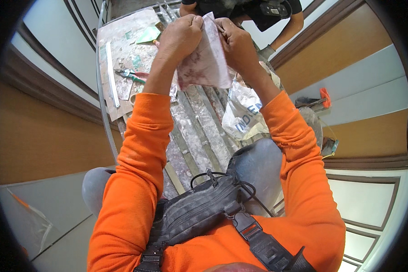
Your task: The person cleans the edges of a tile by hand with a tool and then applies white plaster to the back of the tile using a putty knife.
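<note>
Both hands are raised over the worn slatted platform (197,129), holding a white sheet (199,65) with reddish-brown stains, possibly cloth or paper, hanging between them. My left hand (182,36) is closed at its upper left edge. My right hand (235,43) grips the upper right edge with curled fingers. To the left lie pliers (136,76) with red and green handles, a long white strip (112,72), a green piece (147,35) and scraps on a stained board (122,31). A printed white sack (242,118) sits below my right hand.
Another person's dark clothing (226,9) and arm (289,29) are at the top, beyond my hands. My grey-clad knees (258,167) and black waist bag (190,204) are below. Wood-and-white panels (45,136) flank the platform, with tools and a red-orange item (324,95) at right.
</note>
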{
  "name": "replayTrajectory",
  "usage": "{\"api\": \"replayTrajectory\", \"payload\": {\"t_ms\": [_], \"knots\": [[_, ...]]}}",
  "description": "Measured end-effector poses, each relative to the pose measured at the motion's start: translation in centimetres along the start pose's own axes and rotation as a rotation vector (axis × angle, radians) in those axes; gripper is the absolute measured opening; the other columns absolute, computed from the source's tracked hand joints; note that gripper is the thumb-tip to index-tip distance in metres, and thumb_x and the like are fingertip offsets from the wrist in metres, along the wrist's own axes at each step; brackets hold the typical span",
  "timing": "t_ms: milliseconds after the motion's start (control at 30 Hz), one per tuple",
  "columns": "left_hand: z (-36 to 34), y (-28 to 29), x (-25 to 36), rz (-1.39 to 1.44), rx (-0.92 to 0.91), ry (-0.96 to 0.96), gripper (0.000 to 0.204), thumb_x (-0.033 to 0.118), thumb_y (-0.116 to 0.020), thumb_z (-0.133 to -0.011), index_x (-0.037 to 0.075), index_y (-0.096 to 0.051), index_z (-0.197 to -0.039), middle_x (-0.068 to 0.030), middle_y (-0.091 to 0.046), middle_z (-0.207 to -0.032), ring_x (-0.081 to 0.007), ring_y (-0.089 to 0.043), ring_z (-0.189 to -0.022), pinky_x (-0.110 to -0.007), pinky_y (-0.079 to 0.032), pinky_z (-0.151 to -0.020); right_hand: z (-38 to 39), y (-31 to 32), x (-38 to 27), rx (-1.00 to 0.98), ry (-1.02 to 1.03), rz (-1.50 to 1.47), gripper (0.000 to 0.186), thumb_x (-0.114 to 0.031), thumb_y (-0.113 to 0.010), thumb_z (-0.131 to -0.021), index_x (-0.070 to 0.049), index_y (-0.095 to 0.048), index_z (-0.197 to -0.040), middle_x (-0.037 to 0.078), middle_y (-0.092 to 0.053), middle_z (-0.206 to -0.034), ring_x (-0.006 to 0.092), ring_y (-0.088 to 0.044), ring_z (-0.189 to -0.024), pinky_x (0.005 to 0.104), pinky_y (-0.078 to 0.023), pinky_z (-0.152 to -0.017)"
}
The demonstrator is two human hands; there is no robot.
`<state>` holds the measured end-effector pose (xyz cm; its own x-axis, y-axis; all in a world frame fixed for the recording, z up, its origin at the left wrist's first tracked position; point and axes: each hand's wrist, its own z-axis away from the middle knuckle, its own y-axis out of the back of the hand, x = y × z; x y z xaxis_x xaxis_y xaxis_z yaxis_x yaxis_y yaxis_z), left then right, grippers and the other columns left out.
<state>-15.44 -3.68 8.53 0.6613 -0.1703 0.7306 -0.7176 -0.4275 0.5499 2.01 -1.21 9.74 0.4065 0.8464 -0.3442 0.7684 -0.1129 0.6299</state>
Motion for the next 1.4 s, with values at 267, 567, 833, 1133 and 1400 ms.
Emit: {"api": "replayTrajectory", "payload": {"t_ms": [267,567,833,1133,1400], "knots": [[0.5,0.8,1.1,0.036,0.039,0.157,0.052,0.044,-0.040,-0.102,0.005,-0.074,-0.104,-0.0236,-0.072,-0.104,-0.0443,-0.066,-0.103,-0.051,-0.048,-0.094,0.2,-0.9,-0.4,0.068,0.031,0.035,0.013,-0.019,-0.066,-0.091,-0.007,-0.069,-0.098,0.020,-0.070,-0.091,0.0379,-0.069,-0.081,0.0418,-0.056,-0.068],[0.7,0.2,1.9,0.076,0.010,0.059,0.047,0.043,-0.045,-0.102,0.008,-0.074,-0.109,-0.0213,-0.072,-0.102,-0.0386,-0.067,-0.097,-0.046,-0.050,-0.089,-0.1,-0.7,1.3,0.144,-0.015,0.051,0.017,-0.023,-0.062,-0.095,-0.007,-0.066,-0.095,0.021,-0.065,-0.080,0.0422,-0.065,-0.074,0.0426,-0.052,-0.059],[0.2,0.2,0.6,0.112,-0.031,-0.005,0.046,0.043,-0.047,-0.102,0.008,-0.074,-0.109,-0.0195,-0.073,-0.099,-0.0358,-0.067,-0.095,-0.045,-0.050,-0.086,-0.4,-0.5,1.3,0.139,0.019,0.071,0.017,-0.025,-0.063,-0.095,-0.009,-0.066,-0.096,0.019,-0.065,-0.081,0.0406,-0.065,-0.073,0.0428,-0.053,-0.059],[1.8,-0.2,4.5,0.302,-0.089,-0.065,0.041,0.037,-0.051,-0.103,0.003,-0.072,-0.114,-0.0144,-0.073,-0.102,-0.0240,-0.067,-0.090,-0.035,-0.051,-0.082,0.5,0.3,2.8,0.129,-0.251,-0.091,0.017,-0.017,-0.057,-0.094,-0.010,-0.072,-0.099,0.015,-0.072,-0.085,0.0292,-0.072,-0.076,0.0385,-0.055,-0.068],[-1.4,3.8,-2.6,-0.170,0.502,0.274,0.057,0.054,-0.043,-0.101,0.007,-0.074,-0.110,-0.0231,-0.071,-0.110,-0.0422,-0.066,-0.107,-0.047,-0.049,-0.093,-0.1,0.2,-1.7,-0.296,-0.613,-0.876,0.046,-0.048,-0.057,-0.099,-0.003,-0.067,-0.100,-0.001,-0.053,-0.064,0.0073,-0.049,-0.053,0.0240,-0.041,-0.051]]}}
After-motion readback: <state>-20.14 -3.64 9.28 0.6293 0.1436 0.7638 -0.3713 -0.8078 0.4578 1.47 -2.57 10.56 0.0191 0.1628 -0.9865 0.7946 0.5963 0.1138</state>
